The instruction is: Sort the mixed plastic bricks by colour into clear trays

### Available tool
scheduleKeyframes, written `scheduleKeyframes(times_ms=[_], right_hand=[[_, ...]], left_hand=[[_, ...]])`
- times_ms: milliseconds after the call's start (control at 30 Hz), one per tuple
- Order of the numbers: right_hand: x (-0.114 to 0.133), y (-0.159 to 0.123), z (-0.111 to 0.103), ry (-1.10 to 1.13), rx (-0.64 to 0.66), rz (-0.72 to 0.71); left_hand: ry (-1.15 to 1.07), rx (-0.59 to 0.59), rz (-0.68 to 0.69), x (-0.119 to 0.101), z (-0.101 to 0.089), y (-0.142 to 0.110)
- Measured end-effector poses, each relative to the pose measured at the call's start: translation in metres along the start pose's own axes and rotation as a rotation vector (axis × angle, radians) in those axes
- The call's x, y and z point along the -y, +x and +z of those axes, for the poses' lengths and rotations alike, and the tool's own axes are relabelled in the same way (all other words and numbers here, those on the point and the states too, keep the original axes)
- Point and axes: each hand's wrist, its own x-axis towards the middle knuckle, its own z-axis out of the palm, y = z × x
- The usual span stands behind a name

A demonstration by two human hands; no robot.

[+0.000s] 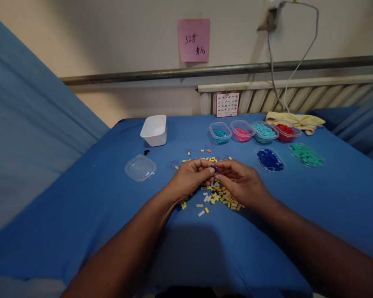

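Note:
Between the fingertips of my two hands is a small dark blue toy brick (214, 169), partly covered by the fingers. My left hand (191, 176) pinches it from the left, thumb on top. From the right, my right hand (240, 180) grips it with thumb and forefinger. Under and around both hands lies a loose pile of yellow and whitish toy bricks (225, 198) on the blue cloth (112, 231). A few bricks lie apart, among them a white one (201, 213) at the near side. Part of the pile is hidden by the hands.
A white tub (155, 130) stands back left, with a clear lid (141, 168) in front of it. Back right are clear containers of sorted bricks, including dark blue bricks (270, 159) and green bricks (306, 155). A yellow cloth (301, 120) lies behind them, near a radiator (329, 93).

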Motion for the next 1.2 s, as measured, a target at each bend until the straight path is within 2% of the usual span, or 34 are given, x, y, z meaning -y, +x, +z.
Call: scheduleKeyframes(times_ms=[133, 300, 367, 433, 500, 600, 667, 767, 867, 933, 1000, 1100, 1200], right_hand=[[0.01, 0.001, -0.008, -0.245, -0.019, -0.185], [0.016, 0.004, -0.01, -0.337, -0.03, -0.175], [0.017, 0.007, -0.02, -0.392, -0.022, -0.156], [0.014, 0.012, -0.042, -0.505, -0.043, -0.127], [0.007, 0.017, -0.076, -0.687, -0.116, -0.067], [-0.012, 0.019, -0.133, -0.945, -0.231, 0.124], [-0.026, 0.016, -0.161, -1.043, -0.221, 0.246], [-0.041, 0.011, -0.179, -1.094, -0.104, 0.345], [-0.046, 0.007, -0.179, -1.08, -0.039, 0.344], [-0.044, 0.007, -0.176, -1.083, -0.07, 0.333], [-0.039, 0.008, -0.168, -1.085, -0.137, 0.302], [-0.024, 0.01, -0.14, -0.934, -0.158, 0.162], [-0.005, 0.007, -0.096, -0.691, 0.016, -0.045]], left_hand=[[0.078, 0.012, 0.026, 0.002, 0.002, -0.002], [0.296, 0.062, 0.105, 0.004, 0.002, -0.006], [0.437, 0.063, 0.173, 0.0, -0.003, -0.009], [0.619, 0.116, 0.25, -0.007, -0.01, -0.014], [0.822, 0.251, 0.327, -0.014, -0.016, -0.019], [1.049, 0.413, 0.418, -0.017, -0.019, -0.023], [1.104, 0.442, 0.444, -0.015, -0.017, -0.021], [1.083, 0.423, 0.457, -0.015, -0.014, -0.019], [1.043, 0.297, 0.388, -0.024, -0.023, -0.019], [1.003, 0.186, 0.275, -0.031, -0.036, -0.021], [0.964, 0.122, 0.189, -0.037, -0.05, -0.024], [0.959, 0.159, 0.155, -0.04, -0.063, -0.028], [0.999, 0.253, 0.182, -0.04, -0.057, -0.031]])
